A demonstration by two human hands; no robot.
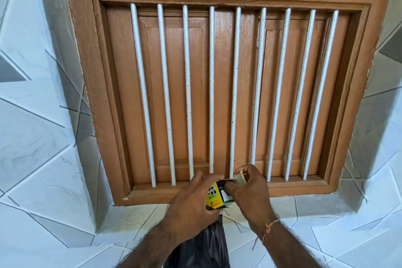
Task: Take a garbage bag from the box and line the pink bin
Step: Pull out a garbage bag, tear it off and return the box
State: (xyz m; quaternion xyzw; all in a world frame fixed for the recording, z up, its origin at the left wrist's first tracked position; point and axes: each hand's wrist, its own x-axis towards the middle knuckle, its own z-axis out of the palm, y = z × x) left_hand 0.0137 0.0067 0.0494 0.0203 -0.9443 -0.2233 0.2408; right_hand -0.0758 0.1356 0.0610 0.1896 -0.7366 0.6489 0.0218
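At six o'clock, the left hand (pixel 191 204) is clasping the yellow garbage-bag box (pixel 215 194) and the limp, slippery-looking black garbage bag (pixel 202 248), while the right hand (pixel 248 189) is pinching the box flap (pixel 239 178).

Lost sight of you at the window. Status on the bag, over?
Left hand gripping the box, right hand at its flap. Black garbage bag hangs below the left hand. Pink bin not in view. Nothing blocking.
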